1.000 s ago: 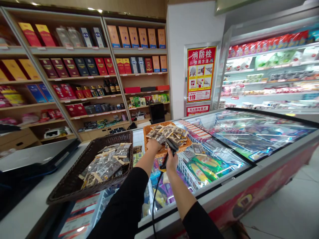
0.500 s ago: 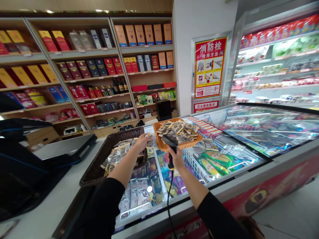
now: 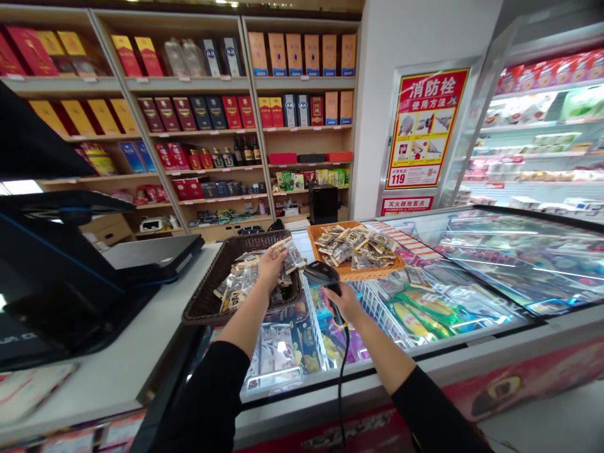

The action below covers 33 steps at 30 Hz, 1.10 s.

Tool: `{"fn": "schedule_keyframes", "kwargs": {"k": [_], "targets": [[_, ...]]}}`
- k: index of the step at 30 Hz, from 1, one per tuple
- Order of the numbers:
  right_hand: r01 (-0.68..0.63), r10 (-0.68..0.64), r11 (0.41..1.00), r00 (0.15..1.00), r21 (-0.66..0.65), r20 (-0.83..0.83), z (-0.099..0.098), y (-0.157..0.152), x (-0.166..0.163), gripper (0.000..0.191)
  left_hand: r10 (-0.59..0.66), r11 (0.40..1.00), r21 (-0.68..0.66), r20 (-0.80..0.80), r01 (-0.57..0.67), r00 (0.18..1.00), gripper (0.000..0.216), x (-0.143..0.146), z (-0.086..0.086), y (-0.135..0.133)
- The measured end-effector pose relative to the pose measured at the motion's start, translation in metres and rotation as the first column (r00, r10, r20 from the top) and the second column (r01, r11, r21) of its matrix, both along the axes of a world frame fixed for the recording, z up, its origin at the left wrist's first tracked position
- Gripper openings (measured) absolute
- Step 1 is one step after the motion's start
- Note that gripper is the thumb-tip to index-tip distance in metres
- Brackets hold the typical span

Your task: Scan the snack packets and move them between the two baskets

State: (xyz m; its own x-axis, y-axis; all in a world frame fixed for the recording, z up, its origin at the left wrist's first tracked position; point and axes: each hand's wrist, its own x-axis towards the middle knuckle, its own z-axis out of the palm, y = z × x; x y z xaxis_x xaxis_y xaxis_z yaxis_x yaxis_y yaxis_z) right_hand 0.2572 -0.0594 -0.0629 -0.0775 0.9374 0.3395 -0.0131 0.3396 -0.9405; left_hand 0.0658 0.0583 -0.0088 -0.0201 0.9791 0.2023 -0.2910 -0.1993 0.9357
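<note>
My left hand point(image 3: 271, 267) pinches a small clear snack packet point(image 3: 291, 255) with a printed label. It holds the packet over the right rim of a dark brown wicker basket point(image 3: 201, 286), where several similar packets point(image 3: 240, 283) lie in a heap. My right hand point(image 3: 348, 303) is wrapped round the handle of a black corded barcode scanner point(image 3: 323, 274), whose head points left towards the packet. Just behind the scanner stands an orange wicker basket point(image 3: 365, 274), heaped with more of these packets point(image 3: 356, 242). The scanner's cable hangs down over the freezer's front edge.
Both baskets rest on the glass top of a chest freezer point(image 3: 472, 333) holding bagged goods. At left, a counter point(image 3: 141, 340) carries a dark checkout machine point(image 3: 51, 277) with a flat scale plate point(image 3: 151, 255). Shelves of boxed bottles point(image 3: 202, 113) line the back wall.
My left hand has drawn the packet leftwards from the orange basket's edge to above the dark basket's rim. The scanner has moved slightly off the orange basket's front. The camera view has shifted.
</note>
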Motion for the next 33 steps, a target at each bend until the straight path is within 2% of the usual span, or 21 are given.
{"fn": "schedule_keyframes", "kwargs": {"k": [8, 19, 22, 24, 25, 27, 29, 31, 33], "targets": [[0.089, -0.105, 0.991, 0.979, 0.096, 0.172, -0.001, -0.002, -0.004, 0.023, 0.066, 0.997, 0.038, -0.052, -0.064, 0.996, 0.047, -0.001, -0.003, 0.000], [0.088, -0.103, 0.992, 0.981, 0.092, 0.166, 0.003, -0.003, -0.005, 0.023, 0.107, 0.994, 0.052, -0.139, -0.100, 0.985, 0.044, -0.002, -0.005, 0.001], [0.084, -0.090, 0.995, 0.990, 0.061, 0.113, 0.000, -0.002, -0.005, 0.026, 0.192, 0.980, 0.084, -0.208, -0.178, 0.959, 0.045, -0.004, -0.001, -0.001], [0.096, -0.097, 0.995, 0.995, 0.033, 0.025, -0.004, 0.001, -0.003, 0.029, 0.373, 0.927, 0.163, -0.322, -0.337, 0.870, 0.051, -0.007, 0.003, -0.004], [0.112, -0.112, 0.994, 0.993, 0.012, -0.033, -0.006, 0.003, -0.002, 0.031, 0.483, 0.876, 0.220, -0.393, -0.430, 0.782, 0.056, -0.010, 0.005, -0.006], [0.158, -0.162, 0.987, 0.974, -0.038, -0.157, -0.009, 0.008, 0.001, 0.035, 0.654, 0.747, 0.332, -0.523, -0.576, 0.547, 0.069, -0.016, 0.009, -0.011], [0.216, -0.235, 0.972, 0.931, -0.098, -0.281, -0.009, 0.014, 0.005, 0.038, 0.715, 0.658, 0.406, -0.602, -0.634, 0.355, 0.076, -0.021, 0.011, -0.014], [0.284, -0.328, 0.944, 0.853, -0.166, -0.407, -0.007, 0.020, 0.009, 0.039, 0.732, 0.633, 0.473, -0.625, -0.612, 0.273, 0.071, -0.021, 0.013, -0.016], [0.351, -0.426, 0.905, 0.747, -0.242, -0.511, -0.004, 0.025, 0.013, 0.040, 0.764, 0.628, 0.578, -0.585, -0.522, 0.272, 0.059, -0.014, 0.016, -0.017]]}}
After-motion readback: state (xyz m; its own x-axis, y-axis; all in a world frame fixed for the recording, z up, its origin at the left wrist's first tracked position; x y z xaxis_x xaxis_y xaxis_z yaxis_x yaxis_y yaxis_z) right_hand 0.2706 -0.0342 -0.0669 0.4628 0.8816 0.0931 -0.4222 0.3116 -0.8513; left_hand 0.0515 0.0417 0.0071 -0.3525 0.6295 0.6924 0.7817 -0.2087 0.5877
